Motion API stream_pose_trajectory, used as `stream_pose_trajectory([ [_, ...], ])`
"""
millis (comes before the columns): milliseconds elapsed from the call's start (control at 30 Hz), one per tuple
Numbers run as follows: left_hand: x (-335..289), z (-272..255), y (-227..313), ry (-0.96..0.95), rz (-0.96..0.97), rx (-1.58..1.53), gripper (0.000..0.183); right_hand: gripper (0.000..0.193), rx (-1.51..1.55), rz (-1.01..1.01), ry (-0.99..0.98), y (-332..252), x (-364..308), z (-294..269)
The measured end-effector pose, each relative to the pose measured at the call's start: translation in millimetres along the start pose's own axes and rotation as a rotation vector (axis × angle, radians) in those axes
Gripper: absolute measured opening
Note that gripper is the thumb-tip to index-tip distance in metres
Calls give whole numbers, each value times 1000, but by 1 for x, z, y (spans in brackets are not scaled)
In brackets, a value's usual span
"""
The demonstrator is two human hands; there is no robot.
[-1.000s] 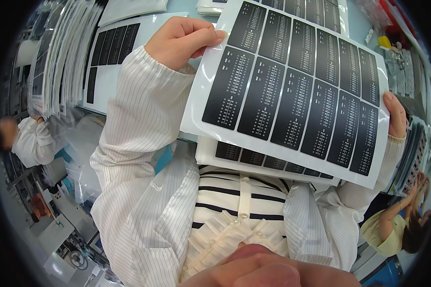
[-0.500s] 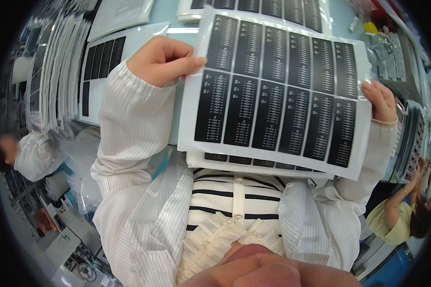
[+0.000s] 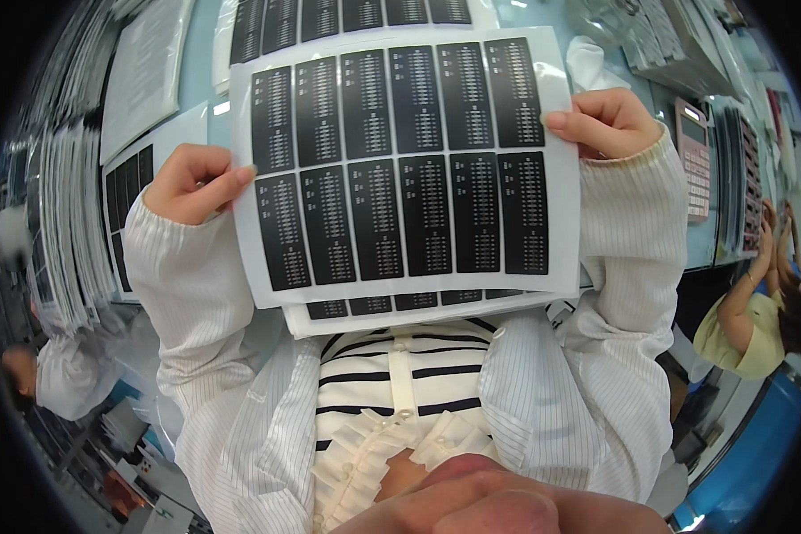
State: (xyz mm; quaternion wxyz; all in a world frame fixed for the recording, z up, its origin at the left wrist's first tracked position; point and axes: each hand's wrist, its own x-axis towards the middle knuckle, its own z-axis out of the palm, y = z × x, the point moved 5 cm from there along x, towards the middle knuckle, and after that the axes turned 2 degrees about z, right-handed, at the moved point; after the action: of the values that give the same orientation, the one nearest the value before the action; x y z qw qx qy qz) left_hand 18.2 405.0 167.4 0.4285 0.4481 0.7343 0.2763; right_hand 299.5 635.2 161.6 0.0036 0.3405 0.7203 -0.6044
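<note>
Spread before me is a white-edged sheet of black printed labels (image 3: 400,160), its rectangular panels set in two rows. My left hand (image 3: 196,182) pinches its left edge between thumb and bent fingers. At the upper right edge my right hand (image 3: 612,125) grips it the same way. The sheet is held up nearly level. Below it, close to my body, lies a stack of similar sheets (image 3: 436,311), mostly hidden by the held one. Another pile of label sheets (image 3: 351,13) shows beyond its far edge.
On the left stand many upright sheets in a row (image 3: 67,222), beside a partly covered label sheet (image 3: 129,191) and a white packet (image 3: 147,71). A pink calculator (image 3: 692,165) lies at the right. Farther right, a person in yellow (image 3: 734,329) has raised hands.
The held sheet has shifted left in view and turned slightly, with both hands still gripping it. The calculator at the right has come into sight.
</note>
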Motion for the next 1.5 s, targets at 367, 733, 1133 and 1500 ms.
stream_pose_trajectory([
  [367,2,-4,-3,91,-33,1,34,31,-210,18,9,-3,-3,-3],
  [733,3,-4,8,-27,75,104,35,26,-234,-15,-12,2,-2,-4],
  [1133,-7,-31,18,99,190,58,18,37,133,-108,-95,-7,-2,3],
  [1500,46,65,151,226,933,730,71,42,143,-118,-72,-19,2,16],
])
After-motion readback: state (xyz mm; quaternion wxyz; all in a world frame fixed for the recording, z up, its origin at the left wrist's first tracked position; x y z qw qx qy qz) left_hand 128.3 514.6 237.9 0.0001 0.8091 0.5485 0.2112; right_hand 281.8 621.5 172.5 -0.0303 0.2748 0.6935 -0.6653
